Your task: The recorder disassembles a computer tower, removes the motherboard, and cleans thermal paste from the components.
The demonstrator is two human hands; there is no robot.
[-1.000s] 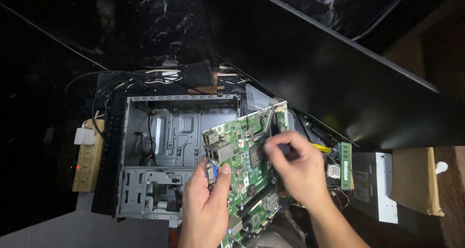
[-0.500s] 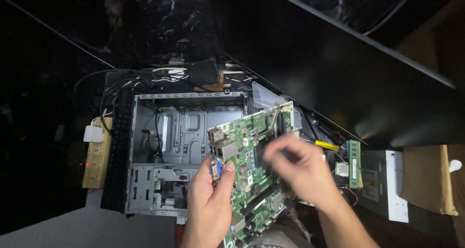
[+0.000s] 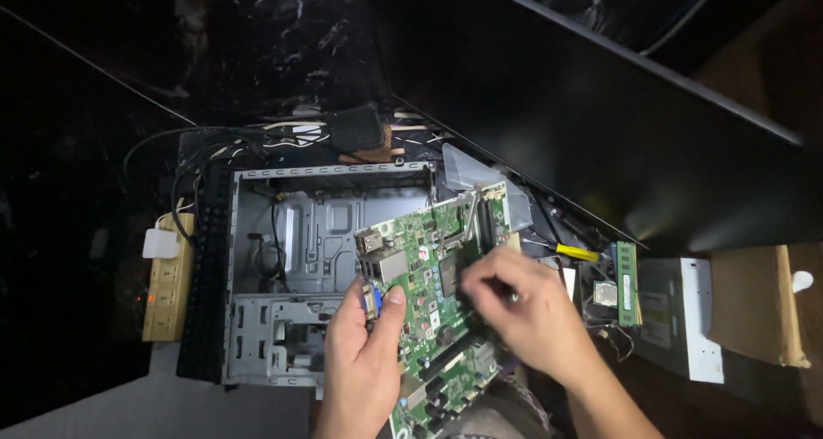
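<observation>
Shifted slightly left, right hand curls over motherboard, left hand gripping.

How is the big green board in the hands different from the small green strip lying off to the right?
The circuit board is wide, crowded with parts, tilted and held by the left hand and right hand. The memory stick is narrow, lies flat and untouched. Both are green electronics.
</observation>
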